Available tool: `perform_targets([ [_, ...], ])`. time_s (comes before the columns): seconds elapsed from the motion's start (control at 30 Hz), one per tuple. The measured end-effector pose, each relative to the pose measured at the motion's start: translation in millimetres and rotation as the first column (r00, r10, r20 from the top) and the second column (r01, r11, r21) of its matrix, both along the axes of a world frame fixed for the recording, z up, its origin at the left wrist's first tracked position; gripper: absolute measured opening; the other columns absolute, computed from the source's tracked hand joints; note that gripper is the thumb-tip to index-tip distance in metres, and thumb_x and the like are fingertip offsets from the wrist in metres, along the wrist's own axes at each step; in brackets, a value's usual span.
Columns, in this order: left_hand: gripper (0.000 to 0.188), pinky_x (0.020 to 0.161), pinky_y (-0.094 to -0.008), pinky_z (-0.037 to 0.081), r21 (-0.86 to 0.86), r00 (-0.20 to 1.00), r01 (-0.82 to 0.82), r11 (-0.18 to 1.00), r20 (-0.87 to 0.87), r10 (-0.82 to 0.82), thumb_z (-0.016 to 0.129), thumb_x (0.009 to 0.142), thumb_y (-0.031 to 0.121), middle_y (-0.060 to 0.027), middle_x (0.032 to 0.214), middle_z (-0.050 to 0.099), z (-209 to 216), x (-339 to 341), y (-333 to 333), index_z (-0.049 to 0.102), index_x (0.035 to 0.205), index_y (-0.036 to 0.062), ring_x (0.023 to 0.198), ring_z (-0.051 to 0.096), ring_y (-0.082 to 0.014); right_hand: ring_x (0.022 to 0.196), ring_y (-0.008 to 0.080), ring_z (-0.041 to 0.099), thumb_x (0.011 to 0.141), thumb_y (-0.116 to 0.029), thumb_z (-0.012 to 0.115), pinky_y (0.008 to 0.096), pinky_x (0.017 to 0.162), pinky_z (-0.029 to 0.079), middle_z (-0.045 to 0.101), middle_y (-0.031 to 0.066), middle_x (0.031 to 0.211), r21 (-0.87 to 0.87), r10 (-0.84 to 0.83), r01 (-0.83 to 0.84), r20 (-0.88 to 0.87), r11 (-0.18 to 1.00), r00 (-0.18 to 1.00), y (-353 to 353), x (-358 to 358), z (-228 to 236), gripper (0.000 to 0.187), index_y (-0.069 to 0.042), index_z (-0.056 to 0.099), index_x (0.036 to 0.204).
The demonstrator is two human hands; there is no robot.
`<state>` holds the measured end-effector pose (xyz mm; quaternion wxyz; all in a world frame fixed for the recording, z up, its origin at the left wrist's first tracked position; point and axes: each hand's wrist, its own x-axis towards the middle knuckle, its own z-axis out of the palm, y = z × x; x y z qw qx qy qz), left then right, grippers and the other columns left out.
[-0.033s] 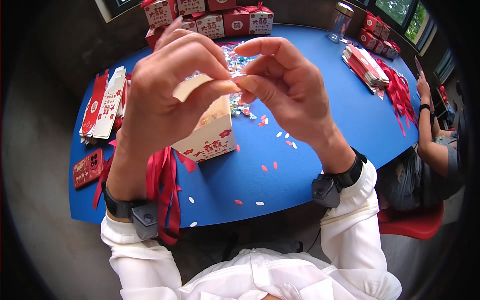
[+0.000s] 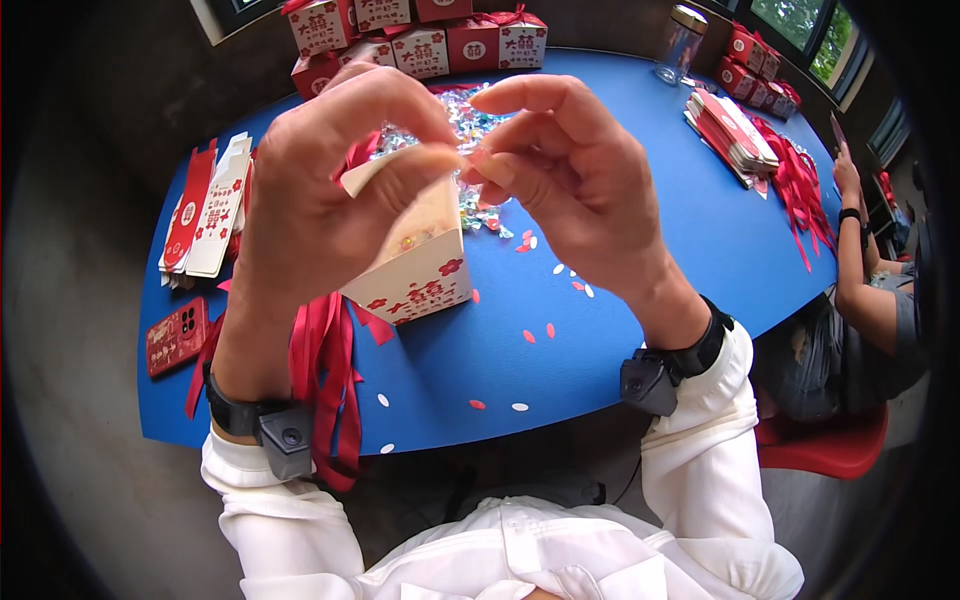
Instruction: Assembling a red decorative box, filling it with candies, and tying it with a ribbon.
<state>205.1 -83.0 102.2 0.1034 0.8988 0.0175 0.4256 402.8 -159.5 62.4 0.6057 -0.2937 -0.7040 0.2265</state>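
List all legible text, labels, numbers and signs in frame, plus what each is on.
Wording not copied out; locations only.
Box: red characters on its cream front.
Back boxes: red characters on white faces, pale roundels on red.
Left cartons: red characters on white, pale roundel on red.
Phone: pale print, too small to read.
Right cartons: marking too small to read.

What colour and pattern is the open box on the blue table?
Off-white, with red flowers and lettering on the open box; best in head view.

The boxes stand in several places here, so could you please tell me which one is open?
The cream box partly hidden behind the left hand: its inside shows, whereas the stacked boxes farther off look closed.
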Motion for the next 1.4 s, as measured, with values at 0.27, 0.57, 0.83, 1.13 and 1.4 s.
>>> perform_targets([
  [0.27, 0.022, 0.064, -0.023, 0.049, -0.545, 0.992, 0.003, 0.838, -0.107, -0.073, 0.06, 0.1, 0.016, -0.0049, 0.073, 0.064, 0, -2, -9, 0.067, 0.099, -0.0049, 0.069, 0.062, -0.0093, 0.084, 0.0301, 0.07, 0.088, 0.0, 0.068, 0.036, 0.069, 0.058, 0.068, 0.0155, 0.101, 0.569, -0.418, 0.218, 0.249, 0.793, 0.874, 6, 2, -7, 0.03, -0.003, 0.058, 0.116],
  [0.57, 0.011, 0.087, -0.0325, 0.052, -0.52, 0.98, -0.056, 0.852, -0.19, -0.051, 0.068, 0.092, 0.007, -0.0039, 0.082, 0.066, 1, -5, -5, 0.065, 0.096, -0.0026, 0.082, 0.066, -0.0134, 0.082, 0.0321, 0.07, 0.088, 0.002, 0.066, 0.037, 0.068, 0.058, 0.067, 0.0161, 0.097, 0.573, -0.435, 0.22, 0.27, 0.79, 0.859, 10, -1, -12, 0.03, -0.002, 0.057, 0.116],
  [0.83, 0.013, 0.107, -0.0482, 0.044, 0.311, 0.981, -0.192, 0.931, 0.045, 0.187, 0.072, 0.077, -0.005, -0.0094, 0.076, 0.065, -11, 11, -3, 0.066, 0.085, 0.0031, 0.083, 0.068, -0.0264, 0.083, 0.0136, 0.069, 0.096, -0.006, 0.063, 0.0256, 0.072, 0.057, 0.068, 0.0084, 0.093, -0.199, 0.101, -0.104, -0.029, 0.974, 0.995, 10, 3, -8, 0.023, 0.0, 0.054, 0.117],
  [1.13, 0.009, 0.103, -0.047, 0.047, 0.344, 0.989, -0.151, 0.927, 0.049, 0.142, 0.073, 0.08, 0.004, -0.0096, 0.079, 0.065, -13, 9, 4, 0.066, 0.086, 0.0014, 0.084, 0.067, -0.027, 0.079, 0.0086, 0.066, 0.099, -0.018, 0.063, 0.0217, 0.07, 0.056, 0.068, 0.0085, 0.091, -0.423, 0.457, -0.637, -0.455, 0.644, 0.764, 16, 15, -8, 0.033, 0.003, 0.055, 0.123],
  [1.4, 0.065, 0.104, -0.0415, 0.045, -0.003, 0.974, -0.214, 0.977, -0.074, 0.213, 0.07, 0.083, 0.048, -0.0159, 0.125, 0.06, -4, -13, 15, 0.059, 0.128, 0.0026, 0.114, 0.06, -0.0296, 0.074, 0.0068, 0.064, 0.1, -0.018, 0.062, 0.0208, 0.068, 0.055, 0.07, 0.0067, 0.09, -0.4, 0.153, -0.193, -0.13, 0.896, 0.98, 17, 9, -12, 0.026, 0.001, 0.064, 0.116],
])
